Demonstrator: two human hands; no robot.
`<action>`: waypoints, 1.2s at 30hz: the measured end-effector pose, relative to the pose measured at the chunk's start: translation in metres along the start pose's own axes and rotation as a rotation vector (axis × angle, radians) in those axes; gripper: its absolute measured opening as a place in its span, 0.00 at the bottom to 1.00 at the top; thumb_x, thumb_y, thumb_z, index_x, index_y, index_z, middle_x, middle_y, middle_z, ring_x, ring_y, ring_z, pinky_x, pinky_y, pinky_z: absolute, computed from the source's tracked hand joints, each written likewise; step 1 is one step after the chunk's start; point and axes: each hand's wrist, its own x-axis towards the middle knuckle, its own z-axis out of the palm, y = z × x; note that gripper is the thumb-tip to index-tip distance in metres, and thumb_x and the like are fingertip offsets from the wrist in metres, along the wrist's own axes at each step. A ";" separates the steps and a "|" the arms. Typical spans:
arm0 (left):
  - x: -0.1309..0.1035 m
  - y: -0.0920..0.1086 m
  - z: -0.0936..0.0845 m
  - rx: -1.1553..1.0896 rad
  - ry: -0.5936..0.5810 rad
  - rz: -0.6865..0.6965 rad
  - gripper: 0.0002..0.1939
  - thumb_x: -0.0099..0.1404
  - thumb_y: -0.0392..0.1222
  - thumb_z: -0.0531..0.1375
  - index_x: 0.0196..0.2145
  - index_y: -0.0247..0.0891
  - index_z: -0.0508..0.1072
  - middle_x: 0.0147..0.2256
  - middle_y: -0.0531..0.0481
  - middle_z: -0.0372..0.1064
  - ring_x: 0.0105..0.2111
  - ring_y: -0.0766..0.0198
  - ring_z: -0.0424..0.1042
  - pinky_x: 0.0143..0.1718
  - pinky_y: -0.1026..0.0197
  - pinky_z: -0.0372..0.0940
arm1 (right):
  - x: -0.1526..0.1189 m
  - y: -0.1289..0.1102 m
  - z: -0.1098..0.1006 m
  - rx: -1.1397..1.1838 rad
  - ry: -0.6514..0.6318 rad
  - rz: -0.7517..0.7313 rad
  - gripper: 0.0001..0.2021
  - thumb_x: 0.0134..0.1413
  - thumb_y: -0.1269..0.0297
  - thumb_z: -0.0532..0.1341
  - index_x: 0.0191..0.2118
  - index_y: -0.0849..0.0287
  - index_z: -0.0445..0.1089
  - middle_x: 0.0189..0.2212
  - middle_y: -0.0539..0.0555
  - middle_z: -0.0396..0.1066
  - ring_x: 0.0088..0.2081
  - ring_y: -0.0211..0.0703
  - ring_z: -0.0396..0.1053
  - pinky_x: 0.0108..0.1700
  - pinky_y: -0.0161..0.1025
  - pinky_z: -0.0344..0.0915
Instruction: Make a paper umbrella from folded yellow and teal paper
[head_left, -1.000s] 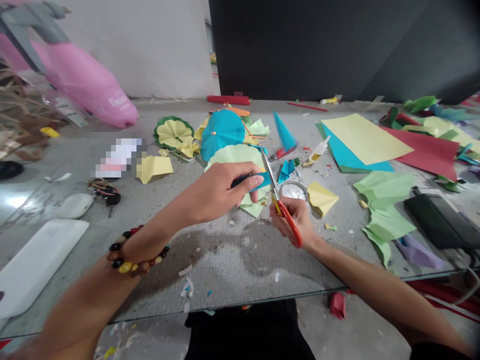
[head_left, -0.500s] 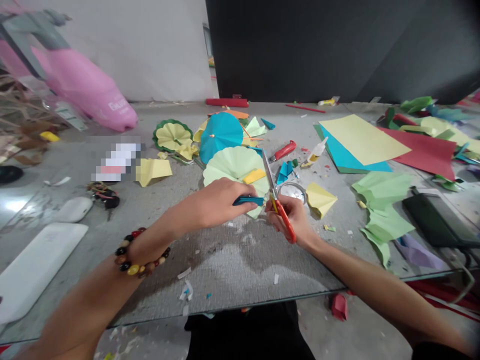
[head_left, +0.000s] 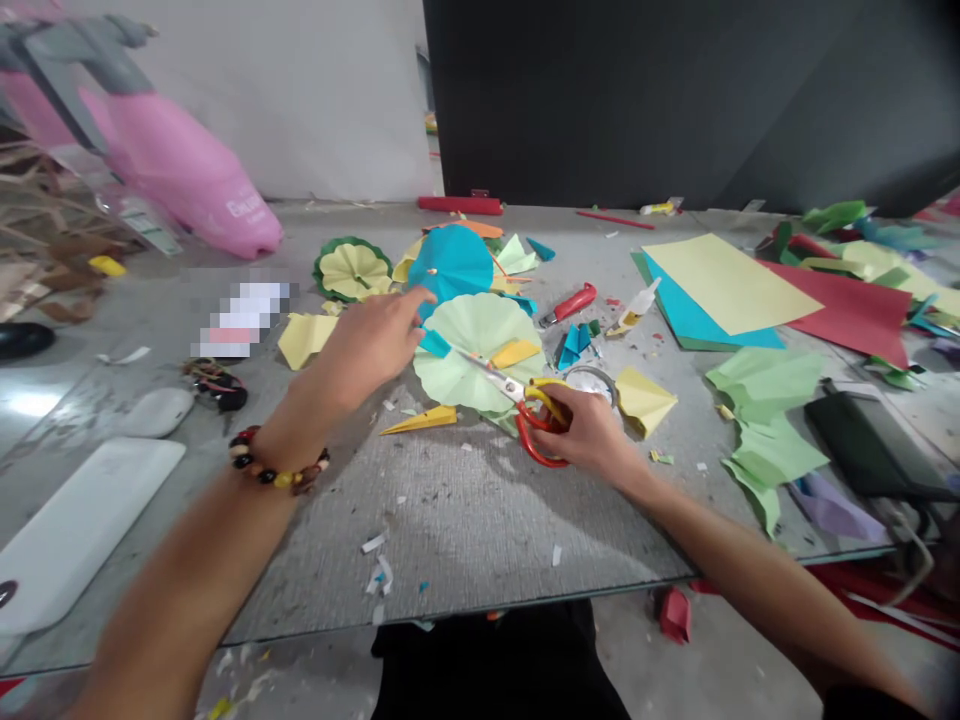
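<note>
One pair red-and-yellow scissors [head_left: 512, 388]: gripped in right hand [head_left: 596, 425] | left hand [head_left: 375, 340]: beside blue paper piece [head_left: 435, 343], grip indiscernible | piece: at blade tips, over pale-green scalloped disc [head_left: 480, 322] | keep fingers clear

Passable: front strip of table [head_left: 480, 530] between forearms [head_left: 202, 560], loose scraps [head_left: 373, 544] only; also gap between yellow folded paper [head_left: 643, 402] and green crumpled sheets [head_left: 776, 440]. Blocked: scissors [head_left: 514, 388] in right hand [head_left: 592, 428] reach across pale green disc [head_left: 480, 325], left hand [head_left: 379, 340] at its left edge; red-handled cutter [head_left: 574, 302] and glue bottle [head_left: 636, 308] beyond, right.
</note>
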 end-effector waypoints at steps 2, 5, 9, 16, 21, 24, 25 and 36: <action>0.003 -0.012 -0.001 0.009 0.039 -0.044 0.20 0.69 0.36 0.55 0.58 0.38 0.71 0.48 0.40 0.78 0.47 0.49 0.77 0.46 0.53 0.68 | 0.001 0.000 -0.003 -0.157 -0.056 -0.061 0.09 0.50 0.65 0.67 0.39 0.58 0.73 0.28 0.50 0.72 0.27 0.38 0.63 0.31 0.38 0.54; 0.005 -0.023 0.000 -0.032 0.001 -0.063 0.17 0.67 0.36 0.58 0.53 0.40 0.74 0.45 0.42 0.79 0.45 0.49 0.77 0.45 0.53 0.68 | -0.001 -0.005 -0.008 -0.353 -0.174 -0.170 0.07 0.51 0.64 0.69 0.36 0.57 0.74 0.30 0.54 0.75 0.28 0.42 0.67 0.31 0.40 0.53; 0.009 -0.031 0.007 -0.030 -0.047 -0.045 0.16 0.66 0.35 0.58 0.51 0.40 0.76 0.45 0.42 0.80 0.45 0.49 0.77 0.44 0.53 0.68 | 0.015 -0.020 -0.025 -0.568 -0.277 -0.309 0.05 0.51 0.64 0.70 0.29 0.56 0.74 0.26 0.55 0.74 0.26 0.43 0.67 0.29 0.41 0.53; 0.010 -0.036 0.012 0.019 -0.070 -0.055 0.17 0.69 0.39 0.58 0.54 0.39 0.74 0.50 0.40 0.78 0.49 0.48 0.76 0.48 0.51 0.68 | 0.183 0.014 -0.064 -0.707 0.076 -0.014 0.14 0.64 0.69 0.57 0.48 0.61 0.78 0.46 0.64 0.77 0.46 0.55 0.74 0.47 0.47 0.66; 0.004 -0.035 0.010 0.002 -0.059 -0.086 0.17 0.72 0.44 0.56 0.55 0.37 0.73 0.52 0.37 0.76 0.51 0.45 0.75 0.49 0.49 0.68 | 0.272 0.069 -0.057 -0.684 0.062 0.104 0.21 0.65 0.73 0.58 0.62 0.68 0.68 0.58 0.73 0.69 0.54 0.59 0.71 0.51 0.48 0.66; 0.003 -0.031 0.004 -0.026 -0.056 -0.084 0.17 0.73 0.45 0.55 0.55 0.38 0.74 0.51 0.38 0.77 0.50 0.45 0.76 0.49 0.48 0.68 | 0.295 0.085 -0.045 -0.670 0.031 0.156 0.19 0.66 0.70 0.59 0.59 0.73 0.71 0.55 0.74 0.72 0.55 0.57 0.71 0.53 0.47 0.64; 0.003 -0.029 0.001 -0.032 -0.050 -0.092 0.17 0.73 0.45 0.55 0.54 0.38 0.74 0.50 0.38 0.77 0.49 0.45 0.76 0.49 0.48 0.68 | 0.300 0.087 -0.043 -0.666 0.041 0.170 0.19 0.68 0.69 0.57 0.57 0.76 0.72 0.54 0.76 0.72 0.55 0.55 0.70 0.54 0.46 0.63; -0.005 0.002 -0.024 -0.114 0.109 0.110 0.15 0.75 0.43 0.56 0.55 0.38 0.73 0.51 0.43 0.76 0.51 0.52 0.74 0.55 0.51 0.66 | 0.244 0.023 -0.080 -0.592 0.317 0.058 0.16 0.60 0.69 0.59 0.48 0.69 0.78 0.46 0.69 0.78 0.52 0.59 0.73 0.54 0.52 0.64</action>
